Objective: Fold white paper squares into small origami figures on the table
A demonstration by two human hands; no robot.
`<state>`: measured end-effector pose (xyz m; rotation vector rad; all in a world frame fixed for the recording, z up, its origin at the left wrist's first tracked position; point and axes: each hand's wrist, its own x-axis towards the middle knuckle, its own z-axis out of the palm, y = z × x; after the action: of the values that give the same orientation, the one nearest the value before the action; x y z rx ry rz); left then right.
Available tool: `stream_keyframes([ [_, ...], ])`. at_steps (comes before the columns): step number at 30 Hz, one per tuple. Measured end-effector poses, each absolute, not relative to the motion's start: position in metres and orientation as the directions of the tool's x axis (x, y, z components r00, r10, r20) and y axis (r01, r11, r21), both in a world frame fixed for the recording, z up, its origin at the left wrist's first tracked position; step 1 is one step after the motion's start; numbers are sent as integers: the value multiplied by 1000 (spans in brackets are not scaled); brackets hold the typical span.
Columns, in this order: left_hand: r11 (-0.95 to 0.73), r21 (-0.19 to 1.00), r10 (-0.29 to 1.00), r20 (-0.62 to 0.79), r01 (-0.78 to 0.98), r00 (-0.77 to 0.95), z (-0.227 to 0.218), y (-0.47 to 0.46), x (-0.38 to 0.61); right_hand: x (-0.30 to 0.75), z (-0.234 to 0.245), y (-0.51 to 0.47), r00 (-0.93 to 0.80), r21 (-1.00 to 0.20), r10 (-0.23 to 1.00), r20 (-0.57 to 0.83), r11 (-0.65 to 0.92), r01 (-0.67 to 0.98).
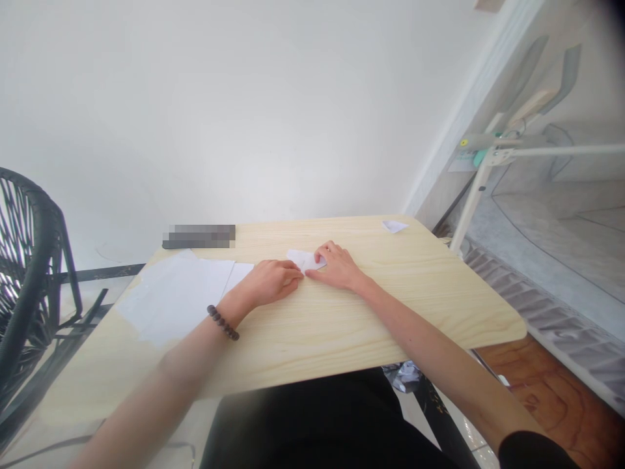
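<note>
Fingertips of the left hand (pixel 273 283) and right hand (pixel 340 268), close together, touched a small paper (pixel 297 256) mid-desk (pixel 439 280), apparently part-folded; firmness of grip was indeterminable. One folded piece (pixel 394 227) lay far right, flat sheets (pixel 183 293) left.

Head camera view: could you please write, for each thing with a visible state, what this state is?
Small paper: folded, lying on the table.
Left hand: fingers bent, at the small paper; grip unclear.
Right hand: fingers curled, thumb apart, at the small paper; grip unclear.
White sheets: lying flat, overlapping.
Second paper piece: folded, near the far right corner.
Bead bracelet: worn, just behind the left hand.
Dark item: pixelated, state not visible.
</note>
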<state>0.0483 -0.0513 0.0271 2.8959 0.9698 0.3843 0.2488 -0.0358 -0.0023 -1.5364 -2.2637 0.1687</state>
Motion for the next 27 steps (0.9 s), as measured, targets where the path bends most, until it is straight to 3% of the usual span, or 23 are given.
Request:
stream_keyframes([
  [18, -788, 44, 611, 172, 614, 772, 30, -52, 50, 249, -4, -35, -305, -354, 915, 264, 386, 852],
  [27, -788, 63, 613, 178, 613, 770, 29, -52, 51, 262, -1, -25, -303, -604, 940, 155, 333, 724],
])
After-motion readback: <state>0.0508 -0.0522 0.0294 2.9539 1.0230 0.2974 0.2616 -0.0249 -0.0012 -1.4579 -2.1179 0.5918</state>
